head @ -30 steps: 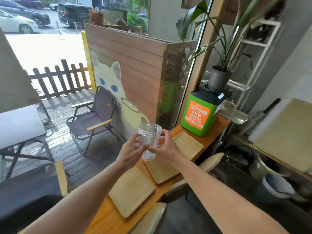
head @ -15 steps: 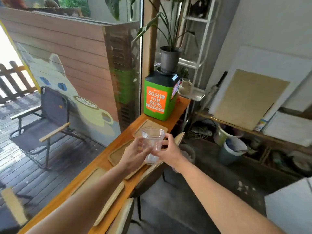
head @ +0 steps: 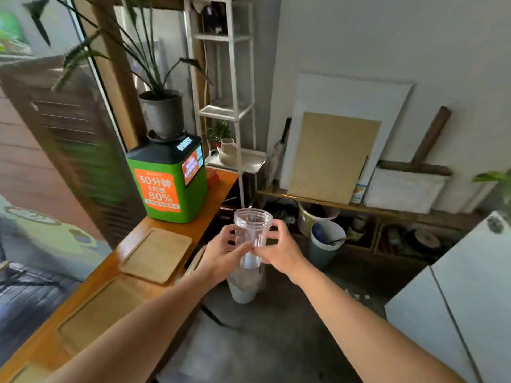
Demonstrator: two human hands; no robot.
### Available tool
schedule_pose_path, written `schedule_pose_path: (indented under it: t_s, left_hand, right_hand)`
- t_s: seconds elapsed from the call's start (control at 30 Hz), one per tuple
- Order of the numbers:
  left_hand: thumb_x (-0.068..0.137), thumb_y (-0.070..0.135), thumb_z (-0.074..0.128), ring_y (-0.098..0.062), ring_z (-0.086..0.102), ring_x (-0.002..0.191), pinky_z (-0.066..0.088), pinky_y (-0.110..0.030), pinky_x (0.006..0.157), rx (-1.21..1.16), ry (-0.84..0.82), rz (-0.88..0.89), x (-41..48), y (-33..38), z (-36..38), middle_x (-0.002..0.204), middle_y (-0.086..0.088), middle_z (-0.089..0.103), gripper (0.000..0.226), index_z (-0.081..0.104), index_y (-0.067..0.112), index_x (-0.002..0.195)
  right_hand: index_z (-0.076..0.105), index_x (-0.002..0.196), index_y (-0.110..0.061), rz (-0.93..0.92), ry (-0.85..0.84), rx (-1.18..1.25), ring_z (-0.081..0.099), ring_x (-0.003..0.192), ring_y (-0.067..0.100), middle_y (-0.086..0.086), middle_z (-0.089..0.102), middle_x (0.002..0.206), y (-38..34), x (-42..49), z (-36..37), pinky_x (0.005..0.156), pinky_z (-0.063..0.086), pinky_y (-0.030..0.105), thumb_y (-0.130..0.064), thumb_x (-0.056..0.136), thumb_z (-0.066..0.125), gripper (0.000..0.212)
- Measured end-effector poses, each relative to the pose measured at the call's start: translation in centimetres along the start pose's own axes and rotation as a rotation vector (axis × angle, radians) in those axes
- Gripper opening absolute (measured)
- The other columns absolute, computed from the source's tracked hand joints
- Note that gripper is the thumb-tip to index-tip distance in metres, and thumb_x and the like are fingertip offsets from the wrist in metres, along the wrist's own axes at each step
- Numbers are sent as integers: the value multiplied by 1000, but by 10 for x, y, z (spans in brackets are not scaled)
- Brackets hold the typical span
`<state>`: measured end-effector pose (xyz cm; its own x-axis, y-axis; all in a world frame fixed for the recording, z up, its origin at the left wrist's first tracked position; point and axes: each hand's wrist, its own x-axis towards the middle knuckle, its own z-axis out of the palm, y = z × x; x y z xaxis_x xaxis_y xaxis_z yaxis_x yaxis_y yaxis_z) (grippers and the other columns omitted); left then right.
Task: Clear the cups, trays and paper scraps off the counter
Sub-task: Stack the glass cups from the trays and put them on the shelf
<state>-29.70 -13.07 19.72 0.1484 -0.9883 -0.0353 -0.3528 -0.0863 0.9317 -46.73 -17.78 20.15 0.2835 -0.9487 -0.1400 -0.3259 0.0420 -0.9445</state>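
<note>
Clear plastic cup is up in the air, off to the right of the bench, upright with its open mouth on top. Both hands have it: left hand wrapped round the left side, right hand pinching the right side. Two wooden trays are sitting on the bench, near a green box with a potted plant on top.
</note>
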Motion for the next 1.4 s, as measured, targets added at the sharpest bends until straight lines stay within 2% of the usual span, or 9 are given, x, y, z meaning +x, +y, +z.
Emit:
schedule_pose_path:
  t_s: [0.13,0.27,0.5,0.67,0.77,0.93,1.07,1.17,1.4]
  left_hand:
    - [86,45,71,-5,66,89,51,-16,64,1,-71,38,35,25,61,105,16,61,43,49,39,123]
    - [88,41,70,-3,65,92,48,-14,64,0,-141,38,64,40,107,109,11,63,46,51,30,128]
    - [88,46,69,-3,66,91,50,-17,69,17,-206,57,111,46,146,107,14,64,45,52,31,126]
    - [84,53,70,-2,65,89,49,-17,67,57,-229,67,169,48,157,104,20,61,49,48,36,124]
    - [84,52,71,-6,67,88,57,-27,74,68,-237,88,216,50,163,105,18,61,47,47,36,121]
    - [83,46,74,-14,67,96,59,-44,88,30,-273,79,308,63,166,113,7,62,50,48,30,123]
    - [84,49,72,-13,67,92,58,-40,86,90,-264,116,384,77,161,115,4,63,57,49,23,129]
    - [83,48,74,-12,69,91,59,-39,84,61,-264,113,433,80,154,114,6,65,55,50,24,127]
    - [80,51,74,-10,68,92,62,-37,79,48,-214,65,513,62,123,109,9,64,59,51,24,127]
  right_hand:
    - [38,127,-44,34,69,14,62,101,9,-10,59,118,21,16,-66,71,62,31,-53,52,88,91]
    - [41,129,-40,80,125,0,63,104,12,-8,61,121,38,30,-115,77,62,39,-49,55,89,89]
    - [39,130,-40,121,145,-24,62,101,11,-11,59,116,53,64,-159,79,62,39,-34,66,90,82]
    - [38,136,-36,133,156,-40,58,110,16,-7,58,122,48,109,-181,89,58,48,-49,53,88,98]
    - [39,130,-38,122,173,-61,59,110,15,-8,60,119,43,149,-195,90,57,48,-56,44,84,98]
    - [39,133,-36,119,174,-99,61,110,17,-12,59,117,27,229,-219,93,55,49,-39,64,87,84]
    - [37,137,-33,117,206,-103,58,117,20,-6,59,126,8,299,-237,97,52,50,-34,67,87,86]
    - [37,136,-36,120,198,-105,58,115,19,-10,59,121,-4,347,-244,97,52,49,-34,69,87,84]
    - [37,133,-40,115,130,-124,63,105,16,-7,58,125,-12,445,-226,83,60,42,-32,68,86,82]
